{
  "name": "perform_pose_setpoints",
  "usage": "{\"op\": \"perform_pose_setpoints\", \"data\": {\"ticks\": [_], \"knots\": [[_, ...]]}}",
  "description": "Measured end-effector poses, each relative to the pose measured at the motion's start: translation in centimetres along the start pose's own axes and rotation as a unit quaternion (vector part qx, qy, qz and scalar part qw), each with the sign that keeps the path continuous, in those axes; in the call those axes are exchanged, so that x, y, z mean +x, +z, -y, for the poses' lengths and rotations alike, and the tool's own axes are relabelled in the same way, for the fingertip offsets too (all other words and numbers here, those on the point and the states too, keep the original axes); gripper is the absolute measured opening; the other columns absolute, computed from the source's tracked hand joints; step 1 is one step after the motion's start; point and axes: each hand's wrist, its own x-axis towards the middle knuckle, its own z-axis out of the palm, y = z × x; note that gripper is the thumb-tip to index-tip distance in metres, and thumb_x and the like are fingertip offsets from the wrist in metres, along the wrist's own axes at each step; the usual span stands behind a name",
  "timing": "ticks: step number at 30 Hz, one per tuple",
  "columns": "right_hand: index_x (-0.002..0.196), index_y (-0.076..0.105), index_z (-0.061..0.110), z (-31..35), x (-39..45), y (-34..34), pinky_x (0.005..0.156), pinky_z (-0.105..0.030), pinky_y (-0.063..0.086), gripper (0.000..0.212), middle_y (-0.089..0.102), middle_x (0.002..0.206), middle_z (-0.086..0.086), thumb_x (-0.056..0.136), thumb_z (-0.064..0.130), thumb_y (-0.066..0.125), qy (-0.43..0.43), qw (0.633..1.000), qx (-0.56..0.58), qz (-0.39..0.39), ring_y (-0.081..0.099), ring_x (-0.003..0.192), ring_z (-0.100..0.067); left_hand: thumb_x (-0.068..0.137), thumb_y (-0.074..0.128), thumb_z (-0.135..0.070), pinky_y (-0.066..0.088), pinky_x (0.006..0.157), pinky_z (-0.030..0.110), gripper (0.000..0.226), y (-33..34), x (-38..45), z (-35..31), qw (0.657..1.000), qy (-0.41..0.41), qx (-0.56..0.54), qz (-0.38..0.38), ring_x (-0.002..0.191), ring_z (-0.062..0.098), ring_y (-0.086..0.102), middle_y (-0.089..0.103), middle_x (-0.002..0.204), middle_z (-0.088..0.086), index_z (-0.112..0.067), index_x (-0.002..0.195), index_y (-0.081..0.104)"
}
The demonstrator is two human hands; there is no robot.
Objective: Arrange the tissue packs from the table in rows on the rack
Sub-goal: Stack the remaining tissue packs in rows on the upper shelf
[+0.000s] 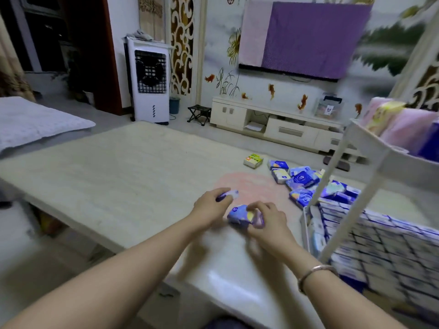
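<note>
My left hand (210, 204) grips a small blue-and-white tissue pack (229, 194) just above the pale table (118, 176). Right beside it, my right hand (268, 218) holds another blue pack (238, 216) with a yellow patch, fingers curled over its end. Several more blue packs (301, 180) lie in a loose heap on the table's right side, behind a white rack post. The white rack (370, 148) stands at the right; its lower shelf (380, 238) carries rows of blue-and-white packs, blurred by motion.
A yellow-green pack (253, 160) lies apart from the heap. A pink mat (251, 184) covers the table under the hands. The rack's top shelf holds pink and yellow packages (399, 124). Beyond the table stand a TV cabinet (280, 127) and a white air cooler (150, 81).
</note>
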Motion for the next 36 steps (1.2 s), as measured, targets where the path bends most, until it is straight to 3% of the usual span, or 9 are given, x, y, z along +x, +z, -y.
{"op": "perform_pose_setpoints", "data": {"ticks": [5, 8, 11, 17, 20, 22, 26, 30, 36], "knots": [[0.104, 0.062, 0.018, 3.2, -2.3, -5.9, 0.050, -0.003, 0.037, 0.026, 0.046, 0.111, -0.008, 0.083, 0.005, 0.058, 0.011, 0.985, 0.136, -0.102, 0.053, 0.069, -0.011, 0.087, 0.058, -0.051, 0.047, 0.085, 0.032, 0.034, -0.8, -4.6, -5.0, 0.983, -0.062, -0.168, 0.026, 0.101, 0.006, 0.055, 0.062, 0.103, -0.016, -0.036, 0.118, 0.063], [0.102, 0.063, 0.019, 6.0, -3.9, -9.4, 0.043, -0.016, 0.048, 0.020, 0.044, 0.108, -0.009, 0.085, 0.009, 0.061, -0.013, 0.973, 0.191, -0.129, 0.053, 0.046, -0.019, 0.088, 0.056, -0.046, 0.048, 0.078, 0.030, 0.031, -1.4, -6.5, -8.7, 0.981, -0.026, -0.194, -0.009, 0.098, 0.009, 0.055, 0.061, 0.099, -0.008, -0.033, 0.115, 0.064], [0.095, 0.062, 0.024, 9.0, -5.5, -12.6, 0.042, -0.029, 0.051, 0.015, 0.050, 0.108, -0.012, 0.082, 0.015, 0.064, -0.037, 0.962, 0.225, -0.151, 0.060, 0.047, -0.028, 0.092, 0.051, -0.042, 0.049, 0.076, 0.028, 0.027, -2.3, -8.0, -12.0, 0.983, 0.032, -0.182, -0.025, 0.110, 0.004, 0.057, 0.065, 0.116, -0.008, -0.032, 0.113, 0.065], [0.106, 0.066, 0.017, 12.6, -10.0, -20.2, 0.049, 0.000, 0.037, 0.020, 0.047, 0.109, -0.008, 0.085, 0.019, 0.066, -0.101, 0.949, 0.229, -0.194, 0.051, 0.054, 0.016, 0.095, 0.050, -0.041, 0.049, 0.086, 0.034, 0.025, -2.9, -13.0, -19.2, 0.973, 0.182, -0.137, -0.027, 0.105, 0.005, 0.058, 0.064, 0.111, -0.009, -0.033, 0.118, 0.057], [0.099, 0.067, 0.031, 12.1, -12.0, -23.4, 0.079, -0.027, 0.054, 0.028, 0.060, 0.105, -0.011, 0.073, 0.041, 0.069, -0.097, 0.946, 0.229, -0.211, 0.063, 0.090, -0.012, 0.096, 0.050, -0.038, 0.049, 0.078, 0.028, 0.024, -2.1, -14.8, -22.3, 0.965, 0.242, -0.106, -0.006, 0.097, 0.003, 0.059, 0.064, 0.105, -0.013, -0.033, 0.119, 0.056], [0.104, 0.067, 0.026, 11.0, -13.7, -26.1, 0.074, -0.042, 0.059, 0.034, 0.062, 0.101, -0.010, 0.074, 0.043, 0.070, -0.068, 0.949, 0.232, -0.205, 0.067, 0.087, -0.026, 0.096, 0.050, -0.036, 0.048, 0.076, 0.026, 0.024, -0.8, -15.3, -24.4, 0.960, 0.266, -0.081, 0.016, 0.098, 0.005, 0.061, 0.064, 0.107, -0.014, -0.035, 0.120, 0.053], [0.114, 0.060, 0.015, 7.0, -16.4, -31.8, 0.045, -0.027, 0.053, 0.031, 0.066, 0.093, -0.011, 0.088, 0.032, 0.063, -0.014, 0.947, 0.261, -0.189, 0.062, 0.056, -0.017, 0.097, 0.051, -0.026, 0.051, 0.077, 0.025, 0.019, 3.8, -16.0, -28.5, 0.946, 0.307, -0.072, 0.074, 0.092, 0.007, 0.063, 0.066, 0.102, -0.010, -0.032, 0.115, 0.055], [0.106, 0.063, 0.016, 2.8, -18.7, -36.6, 0.054, -0.029, 0.056, 0.028, 0.066, 0.082, -0.004, 0.089, 0.038, 0.062, 0.032, 0.939, 0.252, -0.231, 0.062, 0.055, -0.015, 0.097, 0.054, -0.028, 0.053, 0.077, 0.019, 0.009, 8.8, -15.6, -31.6, 0.930, 0.340, -0.081, 0.116, 0.085, -0.007, 0.064, 0.068, 0.099, -0.010, -0.033, 0.104, 0.058], [0.105, 0.062, 0.018, -2.5, -20.1, -41.3, 0.056, -0.028, 0.054, 0.030, 0.066, 0.084, 0.000, 0.090, 0.044, 0.058, 0.103, 0.932, 0.195, -0.288, 0.066, 0.062, -0.016, 0.092, 0.051, -0.042, 0.050, 0.073, 0.038, 0.035, 13.4, -13.9, -33.8, 0.930, 0.353, -0.036, 0.093, 0.085, 0.014, 0.053, 0.067, 0.099, 0.011, -0.011, 0.107, 0.061]]}}
